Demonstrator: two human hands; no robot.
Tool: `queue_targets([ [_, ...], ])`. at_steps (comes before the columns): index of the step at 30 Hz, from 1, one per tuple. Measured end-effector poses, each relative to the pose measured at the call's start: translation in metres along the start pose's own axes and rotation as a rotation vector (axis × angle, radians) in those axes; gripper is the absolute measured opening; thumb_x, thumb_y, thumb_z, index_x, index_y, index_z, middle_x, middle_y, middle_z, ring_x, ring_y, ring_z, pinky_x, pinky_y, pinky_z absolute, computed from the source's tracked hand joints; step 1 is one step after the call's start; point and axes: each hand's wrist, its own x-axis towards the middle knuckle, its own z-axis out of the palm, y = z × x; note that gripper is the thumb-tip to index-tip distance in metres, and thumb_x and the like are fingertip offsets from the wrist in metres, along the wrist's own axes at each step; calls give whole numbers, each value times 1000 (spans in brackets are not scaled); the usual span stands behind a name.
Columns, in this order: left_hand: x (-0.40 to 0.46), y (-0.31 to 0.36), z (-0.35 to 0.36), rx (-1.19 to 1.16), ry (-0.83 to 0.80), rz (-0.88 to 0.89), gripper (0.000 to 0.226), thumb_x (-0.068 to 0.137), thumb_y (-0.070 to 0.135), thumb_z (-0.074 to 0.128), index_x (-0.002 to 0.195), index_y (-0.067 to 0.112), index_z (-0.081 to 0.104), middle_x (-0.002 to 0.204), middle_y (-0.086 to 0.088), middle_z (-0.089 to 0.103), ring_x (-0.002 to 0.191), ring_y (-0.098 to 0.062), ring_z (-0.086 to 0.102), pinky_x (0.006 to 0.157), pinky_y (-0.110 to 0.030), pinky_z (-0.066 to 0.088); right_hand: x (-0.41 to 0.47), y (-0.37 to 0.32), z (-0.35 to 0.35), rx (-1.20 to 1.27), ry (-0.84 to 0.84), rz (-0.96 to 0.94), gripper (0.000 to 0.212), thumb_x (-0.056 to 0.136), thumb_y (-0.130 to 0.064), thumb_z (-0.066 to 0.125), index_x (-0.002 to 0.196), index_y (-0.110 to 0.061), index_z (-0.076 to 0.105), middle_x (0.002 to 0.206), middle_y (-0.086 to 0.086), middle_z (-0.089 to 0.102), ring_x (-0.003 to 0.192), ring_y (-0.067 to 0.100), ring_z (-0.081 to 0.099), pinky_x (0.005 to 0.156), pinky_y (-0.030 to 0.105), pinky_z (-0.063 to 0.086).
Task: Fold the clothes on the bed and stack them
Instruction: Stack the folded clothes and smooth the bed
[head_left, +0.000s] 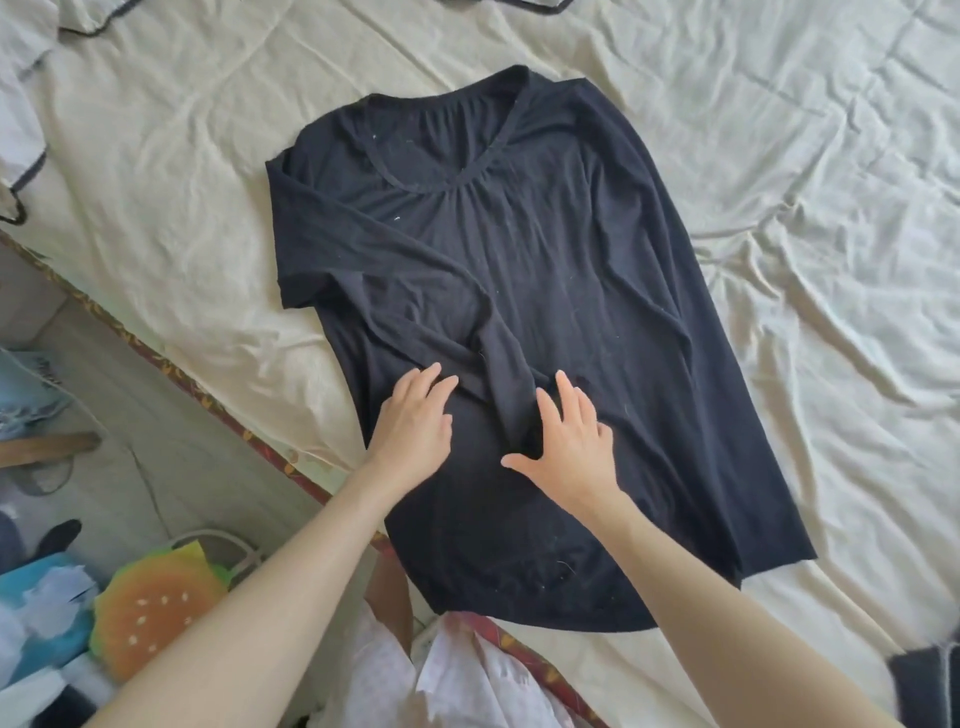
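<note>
A black long-sleeved top (561, 249) lies flat on the cream bed sheet (156, 156), neckline away from me, hem near the bed's front edge. Its left sleeve is folded diagonally across the chest, and the cuff ends between my hands. My left hand (415, 421) rests flat on the fabric just left of the cuff, fingers straight. My right hand (566, 441) lies flat on the top just right of the cuff, fingers spread. The right sleeve runs down along the top's right side.
A white garment with dark trim (26, 104) lies at the bed's far left corner. A dark folded item (924, 686) sits at the lower right edge. Left of the bed, the floor holds a burger-shaped cushion (156, 608) and blue clutter (31, 389).
</note>
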Motion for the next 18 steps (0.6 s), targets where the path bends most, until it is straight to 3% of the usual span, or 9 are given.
queue_targets([
  [2,2,9,3,-17,7,2,48,97,17,45,144,18,35,154,-4,25,139,-22,19,108,-40,27,1,9,1,71,113,7,46,92,-34,57,134,-17,49,151,4,32,138,22,29,106,38,32],
  [4,4,19,7,-25,21,16,48,96,18,45,144,21,36,154,-3,24,138,-22,18,108,-40,25,4,22,-6,448,203,144,21,93,-19,55,109,-15,67,120,2,62,111,19,54,91,28,41],
  [6,6,27,11,-5,37,37,49,96,19,46,144,22,36,154,-3,23,139,-22,15,110,-40,21,7,37,-20,921,174,373,11,90,-14,58,88,-18,68,95,1,67,89,16,59,81,28,47],
  [8,7,32,15,45,38,66,51,96,20,46,145,23,33,155,-2,21,142,-23,12,111,-40,17,9,56,-32,1246,169,574,14,90,-11,59,79,-19,64,94,6,63,85,17,59,77,33,53],
  [10,6,36,18,98,42,100,53,95,19,46,146,24,30,156,-2,19,143,-23,9,112,-39,12,9,76,-41,1407,204,703,11,91,-12,57,82,-15,62,96,10,60,84,19,58,70,31,53],
  [12,6,40,21,146,42,124,56,95,18,47,146,25,27,156,-2,18,143,-23,8,113,-39,10,8,86,-43,1467,197,756,9,93,-21,58,93,-12,60,95,9,59,83,19,60,69,30,54],
  [15,9,46,26,214,30,141,57,96,19,45,148,28,23,155,-3,18,142,-23,11,114,-41,10,6,84,-34,1435,48,765,35,87,-43,64,103,-14,56,98,4,60,92,18,61,78,34,54],
  [18,17,51,29,270,47,167,53,97,21,45,146,31,26,151,-5,24,137,-21,22,113,-41,10,10,76,-24,1412,-33,789,52,82,-37,72,120,-7,52,111,7,57,102,21,57,86,36,52],
])
